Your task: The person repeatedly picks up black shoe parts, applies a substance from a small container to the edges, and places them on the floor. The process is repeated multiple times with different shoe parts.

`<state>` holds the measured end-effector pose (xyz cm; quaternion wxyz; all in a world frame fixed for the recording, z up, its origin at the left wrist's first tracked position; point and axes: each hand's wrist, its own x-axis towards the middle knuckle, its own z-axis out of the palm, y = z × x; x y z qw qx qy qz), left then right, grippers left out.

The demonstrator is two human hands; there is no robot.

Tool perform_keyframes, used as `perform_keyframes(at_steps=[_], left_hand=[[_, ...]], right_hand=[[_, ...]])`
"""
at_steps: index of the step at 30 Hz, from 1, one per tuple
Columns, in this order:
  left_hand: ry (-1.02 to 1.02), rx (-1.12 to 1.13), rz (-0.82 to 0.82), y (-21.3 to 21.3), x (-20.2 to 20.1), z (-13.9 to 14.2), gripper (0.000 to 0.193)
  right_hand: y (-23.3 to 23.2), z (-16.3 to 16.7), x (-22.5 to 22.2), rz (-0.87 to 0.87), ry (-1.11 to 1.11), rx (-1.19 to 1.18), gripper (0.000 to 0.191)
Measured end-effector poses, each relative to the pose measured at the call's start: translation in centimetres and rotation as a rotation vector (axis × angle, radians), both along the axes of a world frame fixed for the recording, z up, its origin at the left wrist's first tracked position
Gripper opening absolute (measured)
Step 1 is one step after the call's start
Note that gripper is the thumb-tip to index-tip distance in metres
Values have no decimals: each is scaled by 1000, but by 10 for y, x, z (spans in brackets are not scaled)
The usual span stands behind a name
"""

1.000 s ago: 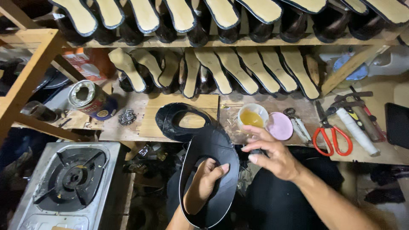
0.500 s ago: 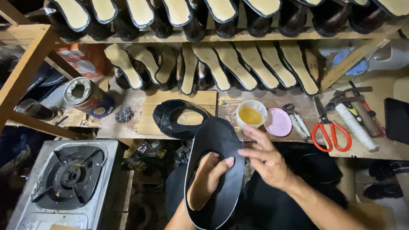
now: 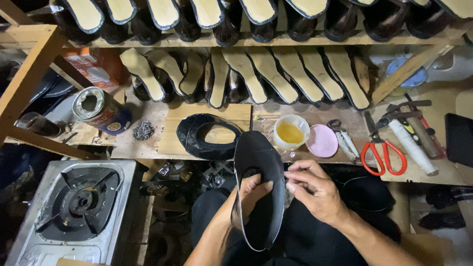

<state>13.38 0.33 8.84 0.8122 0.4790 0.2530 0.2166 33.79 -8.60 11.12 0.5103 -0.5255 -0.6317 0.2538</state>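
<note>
A black shoe upper (image 3: 257, 152) stands over my lap, its opening toward me. My left hand (image 3: 252, 193) is pushed inside it, palm against the lining, holding it up. My right hand (image 3: 315, 189) pinches the upper's right edge between thumb and fingers. A second black upper piece (image 3: 197, 140) lies flat on the wooden bench (image 3: 148, 143) just beyond. A small white cup of yellow glue (image 3: 290, 132) and its pink lid (image 3: 322, 141) sit right of it.
Red-handled scissors (image 3: 382, 152), pliers and a white tube (image 3: 411, 145) lie at the right. A tin can (image 3: 98, 111) and a pile of small nails (image 3: 143, 131) sit left. Rows of lasted shoes (image 3: 256, 74) fill the shelves. A gas stove (image 3: 79, 204) stands lower left.
The black upper has turned narrower and more edge-on in my hands. My right hand has shifted down along its right edge. The view has drifted slightly.
</note>
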Motion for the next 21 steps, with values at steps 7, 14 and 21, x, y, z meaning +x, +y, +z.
perform_keyframes(at_steps=[7, 14, 21], left_hand=[[-48, 85, 6, 0, 2, -12, 19], [-61, -4, 135, 5, 3, -14, 21], [-142, -299, 117, 5, 5, 2, 32]], right_hand=[[6, 4, 5, -12, -300, 90, 38], [-9, -3, -1, 89, -414, 251, 42], [-27, 1, -8, 140, -520, 365, 38]])
